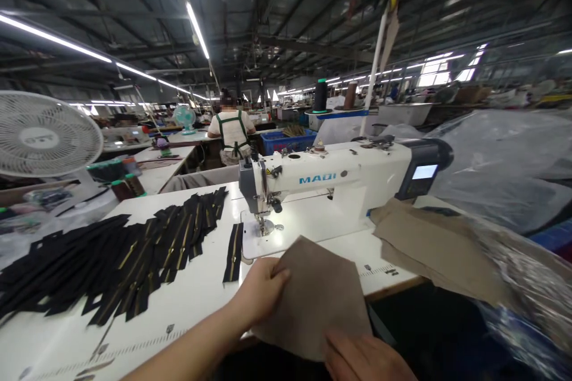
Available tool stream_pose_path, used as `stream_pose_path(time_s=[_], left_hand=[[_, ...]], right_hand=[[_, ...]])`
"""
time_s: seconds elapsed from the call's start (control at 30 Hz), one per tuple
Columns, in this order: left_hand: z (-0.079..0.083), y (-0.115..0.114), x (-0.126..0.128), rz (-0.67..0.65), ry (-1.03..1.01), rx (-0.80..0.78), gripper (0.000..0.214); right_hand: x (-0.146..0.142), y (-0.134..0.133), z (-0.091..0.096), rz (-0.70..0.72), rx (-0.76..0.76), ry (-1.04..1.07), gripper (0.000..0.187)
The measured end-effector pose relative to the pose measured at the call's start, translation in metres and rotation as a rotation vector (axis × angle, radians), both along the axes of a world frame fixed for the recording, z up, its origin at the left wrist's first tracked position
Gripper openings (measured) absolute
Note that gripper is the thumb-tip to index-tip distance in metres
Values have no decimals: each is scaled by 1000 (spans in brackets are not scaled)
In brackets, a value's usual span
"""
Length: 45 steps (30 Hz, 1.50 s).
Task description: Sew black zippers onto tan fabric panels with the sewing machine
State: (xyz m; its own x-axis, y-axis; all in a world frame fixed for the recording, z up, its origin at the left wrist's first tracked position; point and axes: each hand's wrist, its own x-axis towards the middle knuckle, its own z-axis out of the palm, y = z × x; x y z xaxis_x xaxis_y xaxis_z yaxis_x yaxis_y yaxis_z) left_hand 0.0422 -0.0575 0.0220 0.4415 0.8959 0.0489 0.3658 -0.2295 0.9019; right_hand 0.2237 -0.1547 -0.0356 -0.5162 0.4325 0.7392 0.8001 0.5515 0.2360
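A taupe fabric panel (319, 294) is held at the front edge of the white sewing table, before the sewing machine (322, 175). My left hand (263, 292) grips its left edge, thumb on top. At the lower right my right hand (357, 357) pinches the panel's near edge; some of its fingers are hidden. Just left of the needle area, a single black zipper with gold teeth (233, 253) lies on the table. A spread of black zippers (179, 238) covers the table's left side. On the right, more taupe fabric panels (429, 244) are piled up.
A white fan (42, 134) stands at the left. Clear plastic sheeting (504, 161) bulges at the right. Thread cones (320, 96) stand behind the machine near a white pole (375, 65). Further back, a person (232, 131) sits beside a blue crate (288, 141).
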Motion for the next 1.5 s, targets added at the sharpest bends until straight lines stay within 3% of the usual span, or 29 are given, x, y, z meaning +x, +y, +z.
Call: stream_pose_path(time_s=[0.07, 0.13, 0.2, 0.27, 0.33, 0.47, 0.57, 0.7, 0.83, 0.97, 1.07, 1.27, 1.5], left_hand=[[15, -8, 5, -9, 60, 201, 26], [37, -17, 14, -60, 158, 630, 28], [54, -25, 23, -114, 248, 1079, 37], [54, -27, 29, -151, 324, 1345, 39], [32, -25, 32, -183, 408, 1444, 36], [-36, -18, 31, -286, 551, 1323, 30], [-62, -21, 25, -311, 560, 1137, 26], [-52, -23, 12, -311, 430, 816, 23], [-43, -4, 7, -281, 296, 610, 21], [-46, 17, 10, -236, 279, 512, 16], [-44, 24, 3, -176, 270, 481, 16], [-40, 31, -30, 5, 328, 451, 19], [-35, 32, -30, 14, 354, 372, 14]], right_hand=[[7, -3, 37, -8, 17, -5, 27], [15, -7, 76, -101, 66, -6, 31], [22, -11, 103, -189, 154, 56, 37], [24, -13, 108, -217, 181, 94, 39], [23, -11, 90, -224, 159, 104, 36], [16, 1, 28, -153, 49, 143, 32], [16, 6, -2, -91, -121, 218, 39], [27, 7, -10, -89, -235, 255, 34], [29, 23, -8, -162, -334, 260, 32], [19, 50, -2, -269, -525, 199, 26], [20, 60, -1, -247, -622, 216, 33], [49, 51, -17, -236, -654, 527, 14], [54, 48, -19, -320, -776, 662, 27]])
